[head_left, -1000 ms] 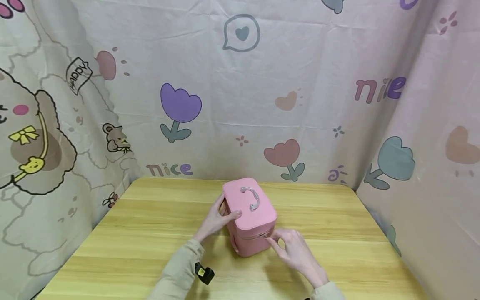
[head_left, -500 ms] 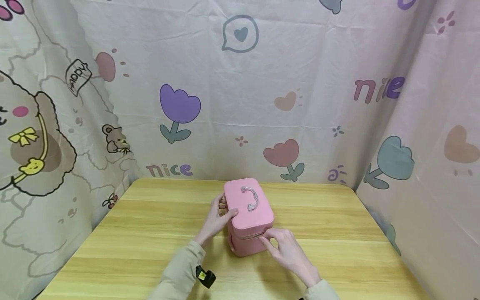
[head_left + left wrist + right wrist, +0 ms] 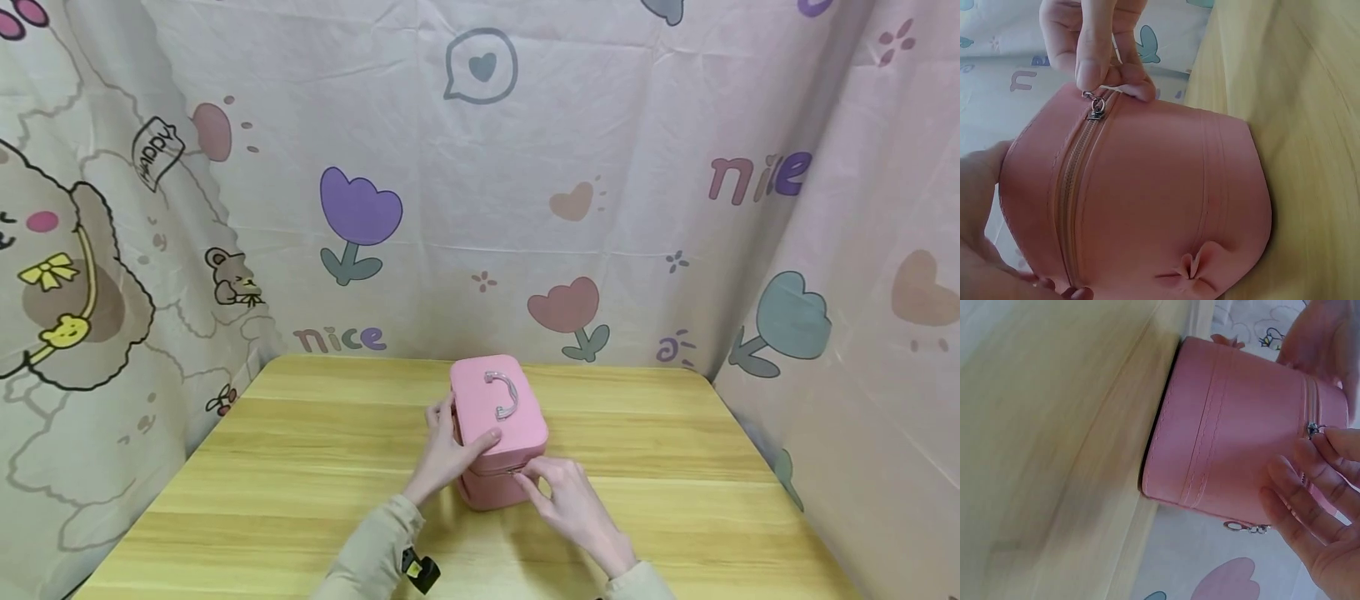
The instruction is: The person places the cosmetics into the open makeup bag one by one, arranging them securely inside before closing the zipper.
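A pink box-shaped case [image 3: 483,429] stands on the table with its lid down and a silver handle [image 3: 513,393] on top. My left hand [image 3: 448,447] holds its left side, thumb across the lid and fingers along the side wall. At the front right corner, my right hand [image 3: 576,507] pinches the small metal zipper pull [image 3: 1096,107] between thumb and forefinger. In the left wrist view the zipper teeth [image 3: 1072,172] run along the seam below the lid. A pink bow [image 3: 1192,272] decorates the side wall.
The case rests on a wood-grain table [image 3: 300,467]. Printed curtains [image 3: 450,208] close off the back and both sides. A metal ring and chain [image 3: 1244,527] show at the case's edge in the right wrist view.
My right hand has moved slightly left along the case's front with the zipper pull. The left thumb has shifted right over the lid, and the case has turned a little.
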The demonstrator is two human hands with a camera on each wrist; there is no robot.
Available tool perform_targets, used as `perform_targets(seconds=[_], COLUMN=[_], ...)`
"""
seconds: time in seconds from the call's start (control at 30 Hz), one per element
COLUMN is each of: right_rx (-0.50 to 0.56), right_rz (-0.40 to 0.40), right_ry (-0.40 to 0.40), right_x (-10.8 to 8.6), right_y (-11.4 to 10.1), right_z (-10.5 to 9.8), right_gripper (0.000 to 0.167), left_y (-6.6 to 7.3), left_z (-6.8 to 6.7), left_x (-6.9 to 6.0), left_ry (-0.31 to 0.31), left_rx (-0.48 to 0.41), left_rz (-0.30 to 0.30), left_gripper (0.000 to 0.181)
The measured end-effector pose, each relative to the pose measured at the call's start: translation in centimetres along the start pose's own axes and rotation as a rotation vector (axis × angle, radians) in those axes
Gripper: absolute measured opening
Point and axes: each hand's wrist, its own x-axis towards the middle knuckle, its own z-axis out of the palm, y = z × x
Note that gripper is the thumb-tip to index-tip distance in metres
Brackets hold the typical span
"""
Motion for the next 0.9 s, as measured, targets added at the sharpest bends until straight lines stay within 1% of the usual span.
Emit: perform_targets(seconds=[0.07,0.13,0.23,0.33,0.43,0.6,0.73,0.9], right_rx=[-0.003,-0.003,-0.006,-0.026,-0.068,-0.138,-0.168,-0.208], right_rz=[-0.002,0.007,0.028,0.051,0.073,0.099,0.093,0.044], right_ry=[0.002,-0.001,-0.004,0.001,0.013,0.021,0.028,0.043], right_x=[0.1,0.1,0.2,0.3,0.4,0.7,0.8,0.9], right_y=[-0.2,-0.3,-0.6,-0.9,-1.2,-1.7,-1.9,-2.0], right_z=[0.1,0.3,0.5,0.7,1.0,1.4,1.7,1.9], right_gripper=[0.011,0.010,0.010,0.009,0.009,0.016,0.020,0.021], left_y=[-0.1,-0.2,-0.2,-0.1,-0.1,-0.2,-0.2,-0.3], left_z=[-0.1,-0.3,-0.4,-0.5,-0.5,-0.7,-0.8,-1.1], left_x=[0.1,0.2,0.4,0.5,0.6,0.8,1.0,1.4], left_ry=[-0.008,-0.020,-0.031,-0.024,-0.009,0.017,0.017,-0.027], left_rx=[-0.010,-0.040,-0.085,-0.124,-0.157,-0.185,-0.186,-0.206], left_rz=[0.014,0.016,0.034,0.039,0.040,0.039,0.067,0.096], left_gripper=[0.105,0.103,0.099,0.094,0.088,0.074,0.066,0.062])
